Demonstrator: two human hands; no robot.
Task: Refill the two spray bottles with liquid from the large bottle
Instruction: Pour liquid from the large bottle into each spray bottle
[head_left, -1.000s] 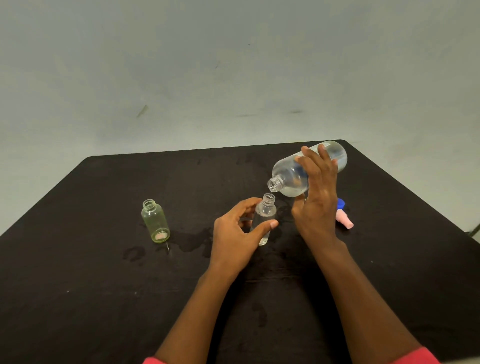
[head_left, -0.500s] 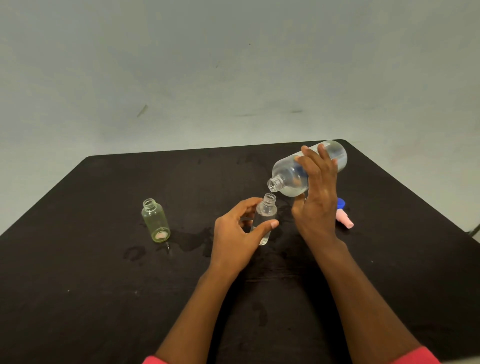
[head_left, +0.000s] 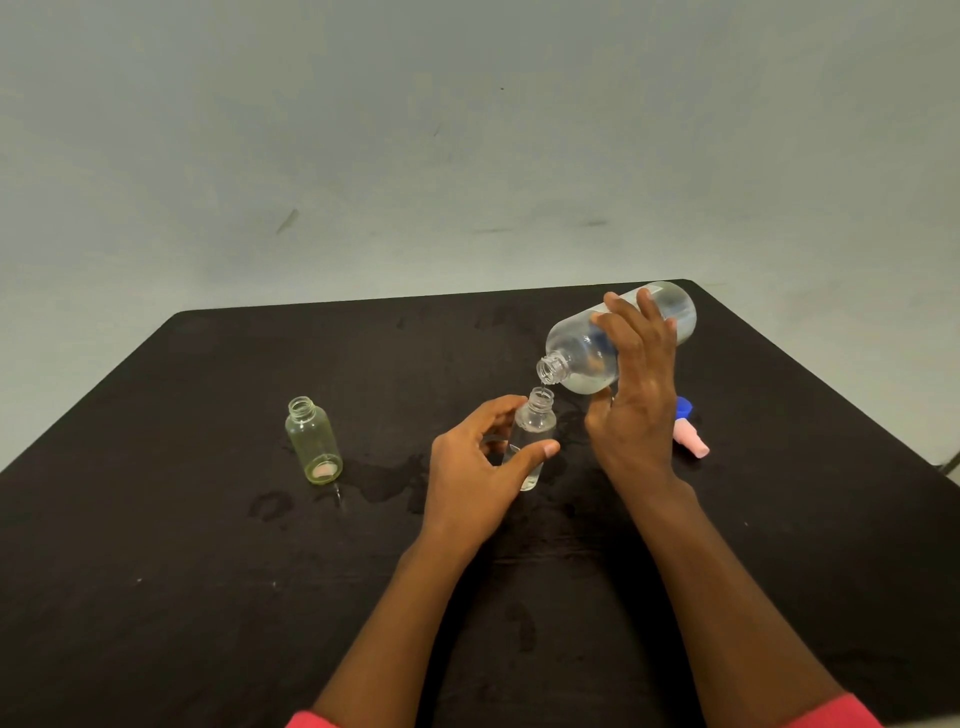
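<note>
A small clear spray bottle (head_left: 535, 423), uncapped, stands upright on the black table (head_left: 208, 571). My left hand (head_left: 475, 467) holds it between thumb and fingers. My right hand (head_left: 634, 395) grips the large clear bottle (head_left: 582, 358), tilted with its open mouth just above the small bottle's neck; a thin stream of liquid falls into it. A little liquid sits in the small bottle's bottom. A second small bottle (head_left: 313, 441), greenish and uncapped, stands upright to the left, apart from both hands.
A blue cap (head_left: 684, 407) and a pink spray head (head_left: 691, 440) lie on the table right of my right hand. Wet patches (head_left: 384, 483) mark the table between the two small bottles. The table's far edge meets a pale wall.
The large bottle's mouth has dipped slightly closer to the small bottle's neck. Both hands keep their hold in about the same place.
</note>
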